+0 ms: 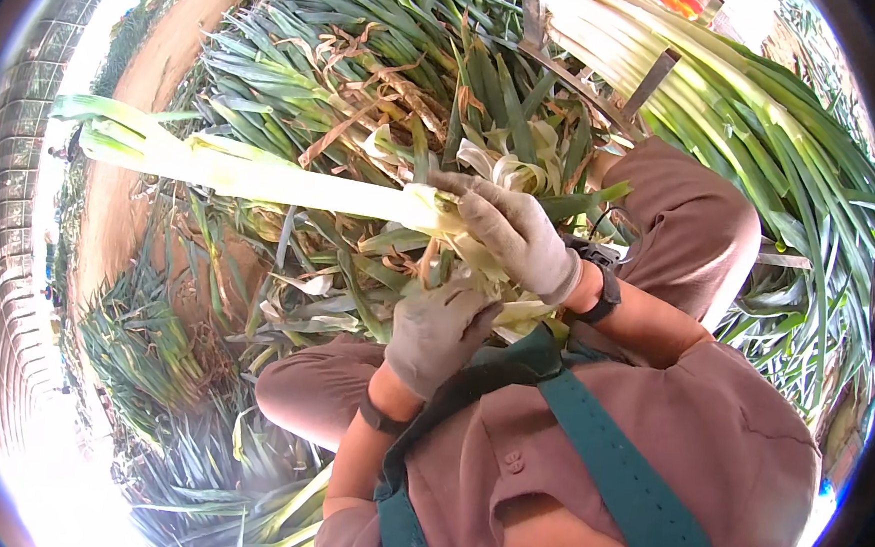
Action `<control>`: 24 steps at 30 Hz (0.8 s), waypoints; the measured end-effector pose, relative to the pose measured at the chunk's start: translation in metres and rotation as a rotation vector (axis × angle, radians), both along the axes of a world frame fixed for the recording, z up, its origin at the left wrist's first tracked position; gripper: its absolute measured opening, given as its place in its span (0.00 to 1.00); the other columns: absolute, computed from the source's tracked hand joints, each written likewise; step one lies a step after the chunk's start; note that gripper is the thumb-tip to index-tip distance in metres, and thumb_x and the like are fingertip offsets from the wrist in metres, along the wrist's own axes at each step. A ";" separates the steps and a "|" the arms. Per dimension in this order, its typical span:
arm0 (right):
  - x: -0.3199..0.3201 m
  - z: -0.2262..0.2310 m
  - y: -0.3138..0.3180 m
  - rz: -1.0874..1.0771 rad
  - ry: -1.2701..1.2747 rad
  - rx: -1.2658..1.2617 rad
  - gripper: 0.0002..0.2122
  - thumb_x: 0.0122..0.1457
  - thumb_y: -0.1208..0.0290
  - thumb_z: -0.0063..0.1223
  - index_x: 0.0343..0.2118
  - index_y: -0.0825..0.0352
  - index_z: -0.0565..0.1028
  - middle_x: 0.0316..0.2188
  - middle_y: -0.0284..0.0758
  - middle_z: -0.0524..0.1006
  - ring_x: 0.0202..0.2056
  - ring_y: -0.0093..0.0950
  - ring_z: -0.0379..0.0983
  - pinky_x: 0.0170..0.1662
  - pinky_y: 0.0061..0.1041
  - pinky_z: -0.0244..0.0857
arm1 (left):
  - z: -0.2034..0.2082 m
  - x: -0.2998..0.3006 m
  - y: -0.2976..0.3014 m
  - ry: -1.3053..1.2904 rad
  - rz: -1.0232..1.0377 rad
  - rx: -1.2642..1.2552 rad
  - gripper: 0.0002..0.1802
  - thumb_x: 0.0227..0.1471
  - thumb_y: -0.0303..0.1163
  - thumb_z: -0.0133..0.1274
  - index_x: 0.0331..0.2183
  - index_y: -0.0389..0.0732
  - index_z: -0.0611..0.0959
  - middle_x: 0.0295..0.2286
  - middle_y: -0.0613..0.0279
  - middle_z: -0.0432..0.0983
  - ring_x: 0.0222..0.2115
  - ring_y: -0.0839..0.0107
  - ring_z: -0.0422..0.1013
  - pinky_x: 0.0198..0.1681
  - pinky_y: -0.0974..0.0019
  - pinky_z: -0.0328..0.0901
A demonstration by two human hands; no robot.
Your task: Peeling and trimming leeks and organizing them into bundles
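Observation:
A thick, pale leek lies across the space in front of me, its green end pointing to the far left. My gloved right hand is closed round its other end, fingers over the top. Just below, my gloved left hand is curled with its knuckles up. Loose pale outer leaf hangs between the stalk and my left fingers, which appear closed on it; the fingertips are partly hidden. Peeled, whitish leaf scraps lie beyond my hands.
A large heap of green leeks with dry brown leaves spreads ahead. Cleaned leeks rest in a metal rack at the far right. Another bunch lies on soil to the left. My bent knees flank the work area.

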State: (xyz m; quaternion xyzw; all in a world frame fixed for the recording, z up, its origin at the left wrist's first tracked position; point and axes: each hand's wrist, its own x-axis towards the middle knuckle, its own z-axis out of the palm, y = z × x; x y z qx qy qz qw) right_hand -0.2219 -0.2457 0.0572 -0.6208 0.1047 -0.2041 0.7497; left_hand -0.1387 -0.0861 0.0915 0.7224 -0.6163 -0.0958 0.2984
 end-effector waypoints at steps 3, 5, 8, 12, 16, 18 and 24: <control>-0.004 0.021 -0.007 0.084 0.085 -0.093 0.23 0.71 0.57 0.39 0.59 0.72 0.69 0.39 0.31 0.77 0.39 0.15 0.69 0.44 0.19 0.65 | -0.011 0.028 0.040 0.033 0.040 0.223 0.10 0.49 0.35 0.63 0.32 0.40 0.85 0.27 0.59 0.80 0.23 0.62 0.75 0.28 0.65 0.70; -0.004 0.030 -0.009 0.127 0.095 -0.072 0.24 0.71 0.56 0.39 0.58 0.72 0.70 0.41 0.32 0.78 0.40 0.16 0.69 0.45 0.19 0.64 | -0.002 0.053 0.057 0.262 0.352 0.293 0.16 0.54 0.41 0.59 0.37 0.38 0.85 0.32 0.59 0.81 0.29 0.66 0.77 0.33 0.63 0.71; 0.001 0.020 -0.001 0.219 0.099 -0.005 0.25 0.70 0.54 0.42 0.57 0.73 0.71 0.41 0.32 0.78 0.41 0.17 0.69 0.45 0.20 0.64 | 0.014 0.070 0.054 0.762 0.544 -0.428 0.25 0.62 0.47 0.52 0.46 0.32 0.80 0.41 0.55 0.79 0.44 0.65 0.76 0.45 0.58 0.72; 0.013 0.013 0.003 0.369 0.122 -0.040 0.24 0.67 0.55 0.45 0.54 0.71 0.73 0.42 0.32 0.78 0.40 0.20 0.70 0.45 0.23 0.65 | 0.048 0.075 0.034 1.024 0.296 -0.795 0.24 0.62 0.39 0.53 0.50 0.28 0.74 0.43 0.49 0.77 0.47 0.56 0.74 0.50 0.56 0.71; 0.030 0.038 -0.005 0.147 0.067 -0.474 0.20 0.62 0.58 0.50 0.49 0.68 0.75 0.39 0.33 0.78 0.38 0.25 0.72 0.41 0.26 0.67 | 0.054 0.072 0.051 0.869 0.515 -0.803 0.22 0.59 0.34 0.56 0.49 0.28 0.73 0.43 0.48 0.77 0.43 0.52 0.77 0.52 0.49 0.72; 0.039 0.051 -0.007 0.045 -0.024 -0.737 0.18 0.59 0.60 0.53 0.47 0.67 0.76 0.38 0.33 0.78 0.37 0.27 0.73 0.40 0.27 0.68 | 0.047 0.070 0.050 0.778 0.602 -0.843 0.21 0.59 0.33 0.56 0.49 0.28 0.74 0.42 0.48 0.77 0.42 0.53 0.77 0.51 0.48 0.73; 0.067 0.074 0.029 0.006 -0.213 -1.212 0.13 0.52 0.65 0.60 0.40 0.62 0.80 0.34 0.34 0.78 0.33 0.35 0.77 0.35 0.32 0.71 | 0.034 0.056 0.049 0.731 0.673 -0.885 0.24 0.57 0.36 0.60 0.48 0.29 0.74 0.44 0.45 0.77 0.45 0.54 0.76 0.51 0.50 0.73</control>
